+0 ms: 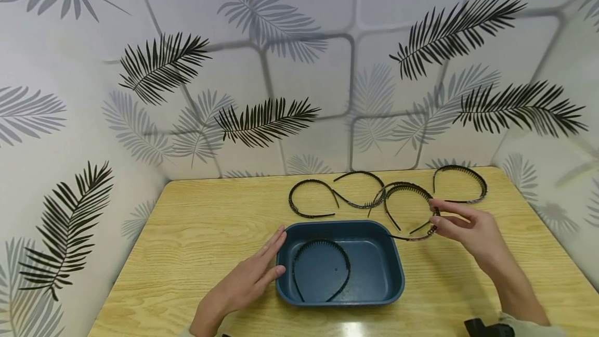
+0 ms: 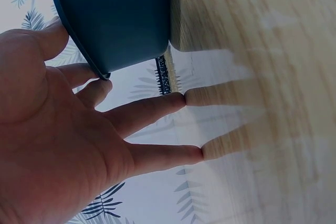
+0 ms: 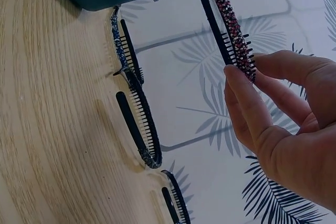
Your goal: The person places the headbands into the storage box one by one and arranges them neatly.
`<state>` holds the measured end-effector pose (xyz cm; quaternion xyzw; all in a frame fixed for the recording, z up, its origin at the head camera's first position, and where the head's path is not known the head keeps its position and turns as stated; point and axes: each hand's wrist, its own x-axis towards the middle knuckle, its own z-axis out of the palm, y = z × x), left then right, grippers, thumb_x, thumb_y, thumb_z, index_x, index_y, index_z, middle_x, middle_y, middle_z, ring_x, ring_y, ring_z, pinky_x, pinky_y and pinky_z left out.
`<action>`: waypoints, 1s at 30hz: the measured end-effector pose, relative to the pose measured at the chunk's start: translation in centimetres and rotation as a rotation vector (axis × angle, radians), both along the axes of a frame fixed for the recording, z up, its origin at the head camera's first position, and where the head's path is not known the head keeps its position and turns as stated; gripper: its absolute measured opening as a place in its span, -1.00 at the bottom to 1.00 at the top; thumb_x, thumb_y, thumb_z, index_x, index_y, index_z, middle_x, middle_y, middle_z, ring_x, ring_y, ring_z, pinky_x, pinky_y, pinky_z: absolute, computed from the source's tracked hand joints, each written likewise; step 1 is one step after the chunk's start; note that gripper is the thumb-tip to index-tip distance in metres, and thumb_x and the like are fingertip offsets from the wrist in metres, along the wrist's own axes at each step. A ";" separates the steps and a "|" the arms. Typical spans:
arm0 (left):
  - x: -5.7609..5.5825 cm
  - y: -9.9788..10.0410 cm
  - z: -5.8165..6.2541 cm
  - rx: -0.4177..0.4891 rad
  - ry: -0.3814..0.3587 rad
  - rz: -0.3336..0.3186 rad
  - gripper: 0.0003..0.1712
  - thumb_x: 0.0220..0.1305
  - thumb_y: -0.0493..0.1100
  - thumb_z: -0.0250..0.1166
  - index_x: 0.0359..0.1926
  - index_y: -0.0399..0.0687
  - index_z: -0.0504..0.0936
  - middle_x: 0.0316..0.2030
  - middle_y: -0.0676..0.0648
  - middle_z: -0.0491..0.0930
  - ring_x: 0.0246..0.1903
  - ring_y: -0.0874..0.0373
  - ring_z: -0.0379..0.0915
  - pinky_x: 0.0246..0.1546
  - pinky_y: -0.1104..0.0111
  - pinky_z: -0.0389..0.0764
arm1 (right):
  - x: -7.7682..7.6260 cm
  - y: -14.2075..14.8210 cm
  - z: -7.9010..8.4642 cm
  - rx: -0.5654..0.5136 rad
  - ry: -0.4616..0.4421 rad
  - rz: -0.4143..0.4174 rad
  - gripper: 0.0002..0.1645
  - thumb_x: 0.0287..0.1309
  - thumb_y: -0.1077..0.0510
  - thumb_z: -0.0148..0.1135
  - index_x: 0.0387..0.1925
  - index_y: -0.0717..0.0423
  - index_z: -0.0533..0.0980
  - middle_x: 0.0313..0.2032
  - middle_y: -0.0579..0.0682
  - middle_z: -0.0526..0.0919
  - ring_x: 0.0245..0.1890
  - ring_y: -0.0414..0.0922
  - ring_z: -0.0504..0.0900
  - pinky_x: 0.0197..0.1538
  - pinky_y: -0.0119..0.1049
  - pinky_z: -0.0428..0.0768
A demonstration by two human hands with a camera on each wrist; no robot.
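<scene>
My right hand (image 1: 477, 233) pinches a black toothed headband (image 3: 232, 24) between thumb and fingers, to the right of a blue plastic bin. Red and silver sparkles cover the band's outside in the right wrist view. My left hand (image 1: 248, 280) rests against the left rim of the bin (image 1: 374, 274), fingers extended. In the left wrist view two of its fingertips (image 2: 178, 98) reach down to the table beside the bin. Inside the bin lies another black headband (image 1: 348, 261), in its left half.
Several headbands lie along the back of the wood-grain table (image 1: 210, 233): one at the left (image 1: 291, 202), overlapping ones in the middle, and one headband (image 1: 484, 186) at the far right. A leaf-patterned wall covering (image 1: 318, 150) rises behind the table.
</scene>
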<state>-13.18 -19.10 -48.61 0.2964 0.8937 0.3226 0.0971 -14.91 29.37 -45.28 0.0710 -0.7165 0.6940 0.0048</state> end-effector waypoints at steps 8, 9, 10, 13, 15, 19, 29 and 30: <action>0.0 0.0 0.0 -0.003 -0.003 -0.002 -0.21 0.64 0.03 0.03 0.67 0.09 -0.13 0.63 0.24 -0.30 0.56 0.22 -0.19 0.44 -0.01 0.22 | 0.0 -1.4 0.1 0.031 -0.008 0.005 -0.46 0.35 0.28 0.35 0.31 0.30 0.52 0.10 -0.27 0.68 0.02 -0.26 0.72 -0.04 -0.26 0.70; 0.0 0.0 0.0 -0.003 -0.002 -0.001 -0.21 0.64 0.03 0.03 0.67 0.10 -0.13 0.63 0.24 -0.30 0.56 0.22 -0.19 0.44 -0.01 0.22 | 0.0 -1.6 0.1 0.038 -0.010 0.004 -0.47 0.34 0.28 0.35 0.31 0.31 0.52 0.09 -0.27 0.69 0.01 -0.27 0.73 -0.05 -0.26 0.70; 0.0 0.0 0.0 -0.004 0.000 0.000 -0.21 0.64 0.03 0.03 0.67 0.10 -0.13 0.63 0.24 -0.29 0.56 0.22 -0.19 0.44 -0.01 0.22 | 0.0 -1.9 0.0 0.044 -0.011 0.007 -0.47 0.34 0.28 0.35 0.31 0.31 0.53 0.08 -0.27 0.70 -0.01 -0.26 0.73 -0.05 -0.26 0.70; 0.0 0.0 0.0 -0.001 0.002 0.000 -0.21 0.64 0.02 0.04 0.67 0.11 -0.13 0.63 0.23 -0.28 0.56 0.22 -0.19 0.44 -0.01 0.22 | -0.1 -2.7 -0.2 0.059 -0.015 0.018 -0.47 0.34 0.28 0.36 0.30 0.33 0.53 0.04 -0.25 0.72 -0.05 -0.23 0.75 -0.06 -0.26 0.71; 0.0 0.0 0.0 -0.001 0.004 0.001 -0.21 0.64 0.02 0.04 0.67 0.12 -0.13 0.63 0.23 -0.28 0.56 0.22 -0.19 0.44 -0.01 0.22 | -0.1 -3.3 -0.3 0.058 -0.017 0.032 -0.47 0.33 0.28 0.36 0.29 0.34 0.52 0.02 -0.23 0.72 -0.06 -0.21 0.76 -0.06 -0.25 0.71; 0.0 0.0 0.0 0.004 0.006 0.000 -0.21 0.64 0.02 0.04 0.67 0.12 -0.13 0.63 0.23 -0.27 0.56 0.22 -0.19 0.44 -0.01 0.22 | 0.0 -4.3 -0.5 0.059 -0.011 0.060 -0.47 0.34 0.29 0.35 0.30 0.35 0.52 0.03 -0.20 0.72 -0.04 -0.18 0.75 -0.04 -0.20 0.71; 0.0 0.0 0.1 0.004 0.004 -0.004 -0.21 0.64 0.01 0.05 0.67 0.08 -0.12 0.63 0.22 -0.27 0.56 0.22 -0.20 0.44 -0.01 0.22 | 0.1 -6.3 -1.2 0.083 0.023 0.116 -0.45 0.35 0.30 0.33 0.28 0.50 0.46 0.07 -0.27 0.70 0.00 -0.17 0.74 -0.04 -0.19 0.71; 0.0 0.0 0.1 0.003 0.004 -0.004 -0.21 0.64 0.01 0.05 0.67 0.08 -0.12 0.63 0.22 -0.27 0.56 0.22 -0.20 0.44 -0.01 0.22 | 0.1 -6.5 -1.3 0.082 0.020 0.121 -0.45 0.35 0.30 0.33 0.29 0.48 0.46 0.07 -0.25 0.70 0.00 -0.16 0.74 -0.03 -0.18 0.71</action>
